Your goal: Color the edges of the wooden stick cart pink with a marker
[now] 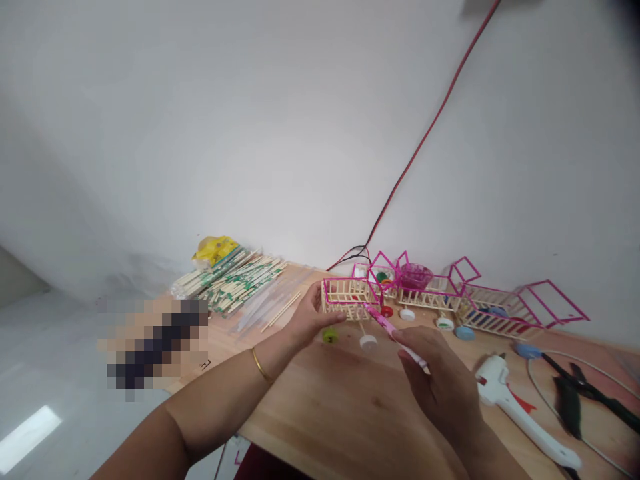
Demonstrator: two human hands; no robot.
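My left hand point(309, 319) grips the left end of a small stick-built frame point(349, 297) with pink edges that stands on the wooden table point(325, 393). My right hand point(434, 377) is closed around a pink and white pen point(395, 335) whose tip points at the lower front of that frame. A yellow-green bottle cap point(330, 336) and a white cap on a stick point(368, 341) lie just under the frame, between my hands.
More pink-edged stick frames point(495, 308) with coloured caps line the wall to the right. A white glue gun point(520, 413) and dark pliers point(585, 393) lie at the right. A pile of wrapped chopsticks point(235, 280) sits at the far left. A red cable point(425, 133) runs up the wall.
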